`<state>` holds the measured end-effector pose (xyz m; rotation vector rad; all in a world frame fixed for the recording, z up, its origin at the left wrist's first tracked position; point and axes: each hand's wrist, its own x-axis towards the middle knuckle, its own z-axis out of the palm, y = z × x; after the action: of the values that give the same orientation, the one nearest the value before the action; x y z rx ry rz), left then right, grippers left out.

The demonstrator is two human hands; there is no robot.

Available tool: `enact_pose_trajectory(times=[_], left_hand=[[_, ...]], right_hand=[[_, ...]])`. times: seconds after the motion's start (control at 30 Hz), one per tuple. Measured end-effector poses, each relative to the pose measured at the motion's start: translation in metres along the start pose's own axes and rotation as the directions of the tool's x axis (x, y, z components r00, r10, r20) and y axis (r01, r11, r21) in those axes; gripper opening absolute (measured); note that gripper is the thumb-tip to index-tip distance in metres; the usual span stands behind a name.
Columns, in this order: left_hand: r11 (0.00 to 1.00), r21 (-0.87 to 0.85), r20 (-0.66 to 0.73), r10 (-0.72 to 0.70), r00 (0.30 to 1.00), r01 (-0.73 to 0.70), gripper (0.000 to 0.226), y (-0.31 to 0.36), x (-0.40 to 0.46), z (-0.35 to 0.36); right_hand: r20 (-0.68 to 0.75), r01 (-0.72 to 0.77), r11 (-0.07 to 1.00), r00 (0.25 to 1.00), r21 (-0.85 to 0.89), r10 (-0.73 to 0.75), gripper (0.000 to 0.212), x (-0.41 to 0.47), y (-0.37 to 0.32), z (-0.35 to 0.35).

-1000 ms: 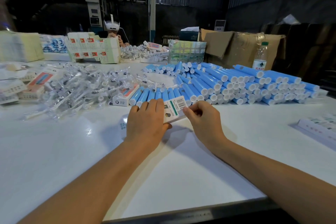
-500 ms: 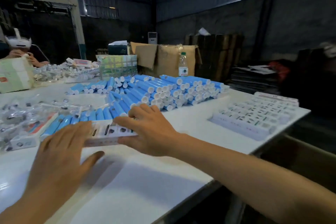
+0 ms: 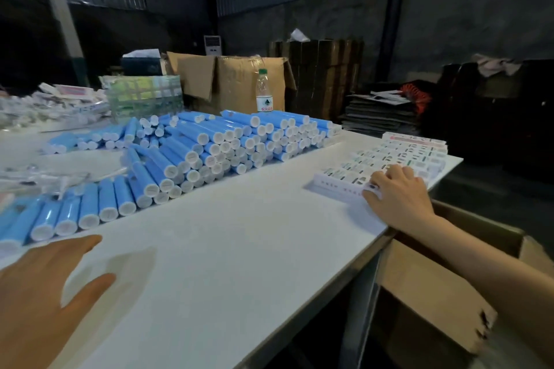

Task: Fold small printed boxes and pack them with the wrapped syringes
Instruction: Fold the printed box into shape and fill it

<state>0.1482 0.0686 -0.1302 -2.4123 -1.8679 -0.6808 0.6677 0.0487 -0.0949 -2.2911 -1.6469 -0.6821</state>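
My right hand (image 3: 398, 195) is at the table's right edge, fingers curled on a small printed box (image 3: 372, 189). It presses the box against the near end of a flat array of packed white printed boxes (image 3: 392, 156). My left hand (image 3: 39, 293) hovers over the white table (image 3: 224, 249) at lower left, fingers spread and holding nothing. Wrapped syringes (image 3: 33, 177) lie in a loose clear heap at the far left, partly cut off by the frame.
A big pile of blue tubes with white caps (image 3: 209, 144) fills the table's middle and left. A water bottle (image 3: 265, 91) and a brown carton (image 3: 236, 81) stand behind it. An open cardboard carton (image 3: 434, 293) sits below the table's right edge.
The view has swung right. My right hand carried the small box from the table's middle to the array of boxes at the right. My left hand let go and stayed behind, spread.
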Motion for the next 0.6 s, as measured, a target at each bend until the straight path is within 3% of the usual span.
enact_pose_trajectory(times=[0.07, 0.13, 0.23, 0.4, 0.5, 0.6], left_hand=[[0.999, -0.029, -0.07, 0.039, 0.997, -0.041, 0.06, 0.013, -0.005, -0.013], [0.999, -0.032, -0.129, -0.016, 0.992, 0.012, 0.05, 0.028, -0.01, -0.027], [0.997, 0.082, -0.051, 0.013, 0.999, -0.009, 0.039, 0.043, -0.014, -0.037], [0.998, 0.055, 0.028, 0.001, 1.0, -0.003, 0.022, 0.051, -0.017, -0.039], [0.999, 0.036, 0.011, 0.005, 1.0, -0.005, 0.023, 0.049, -0.016, -0.038], [0.999, 0.033, 0.027, 0.019, 0.999, -0.019, 0.025, 0.051, -0.017, -0.037]], right_hand=[[0.015, -0.009, 0.998, 1.0, -0.06, 0.01, 0.036, 0.003, -0.002, -0.001], [-0.032, 0.007, 0.997, 0.999, -0.082, -0.009, 0.037, 0.007, -0.013, -0.011], [-0.185, 0.175, 0.972, 0.972, 0.155, -0.146, 0.027, 0.01, -0.063, -0.038], [-0.202, 0.495, 0.655, 0.858, 0.57, -0.473, 0.014, -0.008, -0.2, -0.076], [-0.169, 0.58, 0.474, 0.732, 0.662, -0.66, 0.016, -0.023, -0.283, -0.081], [-0.157, 0.6, 0.402, 0.668, 0.692, -0.727, 0.018, -0.038, -0.336, -0.075]])
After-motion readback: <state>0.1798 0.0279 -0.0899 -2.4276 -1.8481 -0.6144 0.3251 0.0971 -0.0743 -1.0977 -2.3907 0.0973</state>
